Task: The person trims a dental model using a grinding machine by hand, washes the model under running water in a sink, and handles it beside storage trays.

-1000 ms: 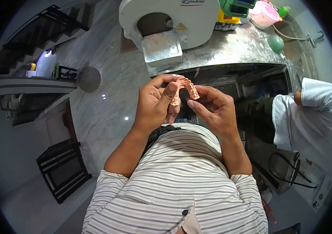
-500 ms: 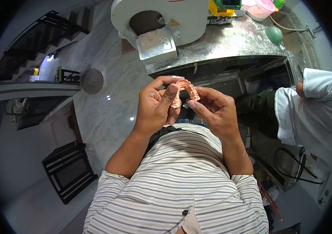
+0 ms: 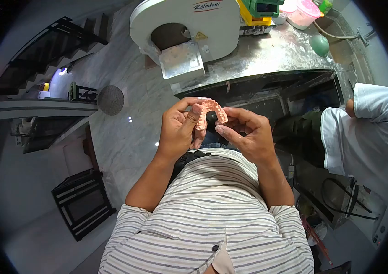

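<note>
A salmon-pink, horseshoe-shaped dental cast (image 3: 210, 105) with a row of teeth along its arch is held in front of my body, its open end toward me. My left hand (image 3: 181, 124) grips its left leg, thumb on the near face and fingers behind. My right hand (image 3: 247, 134) is at the right leg, index finger and thumb on either side of its end. Whitish dust marks several fingertips.
Ahead stands a white machine (image 3: 184, 32) marked "Refodent", with a round opening and a metal tray (image 3: 181, 60), on a wet metal counter (image 3: 257, 52). A green rounded object (image 3: 320, 44) lies at right. A person in a white shirt (image 3: 362, 123) is close on my right.
The cast has shifted slightly left and tilted, showing more of its arch from above. Both hands moved with it. My view has tipped up a little, bringing the machine's lettering into sight.
</note>
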Demonstrator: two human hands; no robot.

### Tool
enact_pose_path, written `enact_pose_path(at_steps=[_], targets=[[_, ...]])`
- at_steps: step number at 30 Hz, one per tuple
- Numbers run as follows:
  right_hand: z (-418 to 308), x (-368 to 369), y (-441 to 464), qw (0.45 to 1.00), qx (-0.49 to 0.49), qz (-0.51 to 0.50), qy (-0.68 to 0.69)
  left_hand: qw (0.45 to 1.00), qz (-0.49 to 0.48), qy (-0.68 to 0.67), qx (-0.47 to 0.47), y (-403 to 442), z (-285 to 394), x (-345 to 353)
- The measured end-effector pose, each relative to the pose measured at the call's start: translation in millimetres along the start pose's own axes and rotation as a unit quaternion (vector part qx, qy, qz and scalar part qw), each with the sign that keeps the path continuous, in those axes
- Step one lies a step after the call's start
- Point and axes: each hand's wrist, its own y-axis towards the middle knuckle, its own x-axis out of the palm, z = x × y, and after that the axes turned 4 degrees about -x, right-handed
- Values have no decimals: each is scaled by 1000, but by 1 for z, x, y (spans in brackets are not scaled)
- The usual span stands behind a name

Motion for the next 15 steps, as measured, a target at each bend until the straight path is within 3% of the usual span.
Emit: enact_pose_path(at_steps=[15], targets=[[-9, -4, 12, 999, 19, 3, 26, 1000, -9, 9, 13, 12, 8, -1]])
